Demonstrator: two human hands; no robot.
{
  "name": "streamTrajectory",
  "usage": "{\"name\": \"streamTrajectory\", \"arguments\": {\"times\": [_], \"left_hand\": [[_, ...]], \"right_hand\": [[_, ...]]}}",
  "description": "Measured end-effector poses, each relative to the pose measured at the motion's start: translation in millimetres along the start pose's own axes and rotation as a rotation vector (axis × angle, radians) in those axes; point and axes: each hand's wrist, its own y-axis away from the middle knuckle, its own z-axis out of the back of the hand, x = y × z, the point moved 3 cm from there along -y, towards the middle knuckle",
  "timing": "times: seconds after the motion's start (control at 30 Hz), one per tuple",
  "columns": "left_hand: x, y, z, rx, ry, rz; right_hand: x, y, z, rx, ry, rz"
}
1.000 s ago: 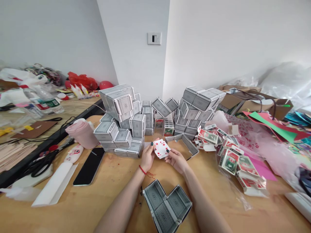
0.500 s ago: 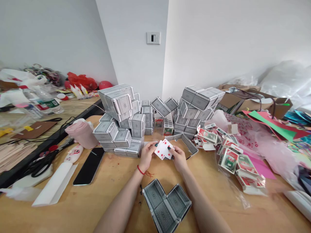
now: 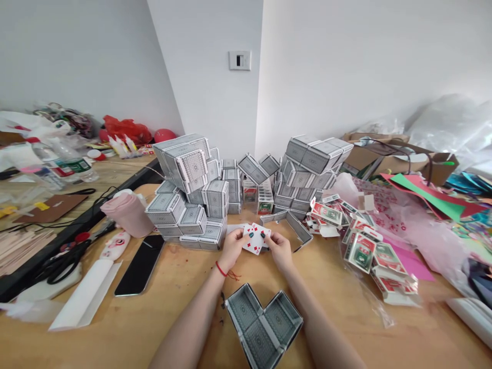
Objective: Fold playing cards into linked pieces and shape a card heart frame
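Observation:
Both my hands pinch one diamonds playing card (image 3: 255, 239) just above the wooden table (image 3: 172, 287), face up. My left hand (image 3: 231, 249) grips its left edge, and a red string is tied round that wrist. My right hand (image 3: 279, 249) grips its right edge, thumb on the face. Close in front of my forearms lies a grey card structure (image 3: 263, 326) of joined open boxes. Beyond the card rise stacks of grey card boxes, a left stack (image 3: 190, 192) and a right stack (image 3: 311, 171).
A black phone (image 3: 140, 264), a white folded sheet (image 3: 86, 294), a pink roll (image 3: 128, 212) and scissors (image 3: 61, 259) lie to the left. Red and green card packs in plastic (image 3: 369, 251) spread on the right, with coloured paper (image 3: 430, 197) and a cardboard box (image 3: 388, 154) behind.
The card has been lowered and turned flatter between my hands, which have drawn closer together on it. The view has shifted slightly.

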Motion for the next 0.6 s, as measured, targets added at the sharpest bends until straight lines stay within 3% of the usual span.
{"name": "streamTrajectory", "arguments": {"times": [0.2, 0.33, 0.5, 0.6], "left_hand": [[1.6, -0.9, 2.7, -0.046, -0.039, -0.022], [0.7, -0.9, 0.9, -0.004, -0.080, -0.021], [0.5, -0.9, -0.5, -0.004, -0.045, -0.008], [-0.2, -0.4, -2.2, 0.029, -0.013, 0.011]], "right_hand": [[-1.9, -1.8, 4.1, -0.040, 0.120, 0.044], [-3.9, -2.5, 4.8, -0.077, 0.130, 0.044], [-5.5, -1.5, -1.1, 0.042, 0.053, 0.013], [-6.9, -1.9, -0.2, 0.041, 0.073, 0.006]]}}
